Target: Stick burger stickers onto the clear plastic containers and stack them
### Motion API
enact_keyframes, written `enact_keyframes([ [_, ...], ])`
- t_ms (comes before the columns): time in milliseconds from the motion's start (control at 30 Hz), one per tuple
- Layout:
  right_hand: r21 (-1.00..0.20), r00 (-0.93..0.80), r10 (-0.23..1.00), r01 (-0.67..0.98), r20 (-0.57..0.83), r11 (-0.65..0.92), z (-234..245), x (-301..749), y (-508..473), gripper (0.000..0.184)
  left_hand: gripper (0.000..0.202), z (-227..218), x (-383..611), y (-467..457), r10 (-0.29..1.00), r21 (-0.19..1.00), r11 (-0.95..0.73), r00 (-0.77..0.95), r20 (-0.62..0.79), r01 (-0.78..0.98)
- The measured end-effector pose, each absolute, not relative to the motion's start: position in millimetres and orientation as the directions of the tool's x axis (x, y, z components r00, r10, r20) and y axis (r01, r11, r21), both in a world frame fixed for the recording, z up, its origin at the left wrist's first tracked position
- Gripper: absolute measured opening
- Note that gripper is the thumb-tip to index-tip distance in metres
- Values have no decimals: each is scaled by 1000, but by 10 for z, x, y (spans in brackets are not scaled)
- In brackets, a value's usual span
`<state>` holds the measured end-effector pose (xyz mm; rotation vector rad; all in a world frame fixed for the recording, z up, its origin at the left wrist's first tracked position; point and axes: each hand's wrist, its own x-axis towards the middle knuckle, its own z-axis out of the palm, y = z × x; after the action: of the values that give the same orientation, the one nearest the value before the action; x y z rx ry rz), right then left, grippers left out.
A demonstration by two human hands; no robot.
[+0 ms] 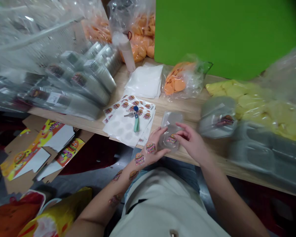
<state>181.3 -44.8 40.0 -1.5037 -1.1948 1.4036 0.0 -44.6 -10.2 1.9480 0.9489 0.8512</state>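
A clear plastic clamshell container (172,118) lies with its lid folded back near the table's front edge. My left hand (156,147) steadies its left side, fingers along one edge and thumb at the near edge. Several burger stickers are stuck to the back of that hand and along the forearm. With thumb and fingers pinched, my right hand (191,141) holds a small burger sticker (172,138) against the container. Left of the hands are sticker sheets (120,126), partly peeled, with keys on a green strap (136,123) on top.
Stacked clear containers (88,82) fill the left side; more containers (256,148) stand at right. Behind are white sheets (144,80), a bag of orange discs (177,80) and a bottle (127,54). Yellow pieces (259,102) lie right. Printed cardboard (39,149) is below left.
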Motion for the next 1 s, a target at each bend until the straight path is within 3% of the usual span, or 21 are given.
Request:
enact_keyframes([
  [300,-931,-56,951,228,-304,-284,402,1790,-426,56,76,-157,-6,-413,847,904,-350,495,195,244],
  [1000,-871,-71,974,464,-214,-158,359,1798,-426,49,69,-36,-36,-393,833,906,-346,524,177,244],
])
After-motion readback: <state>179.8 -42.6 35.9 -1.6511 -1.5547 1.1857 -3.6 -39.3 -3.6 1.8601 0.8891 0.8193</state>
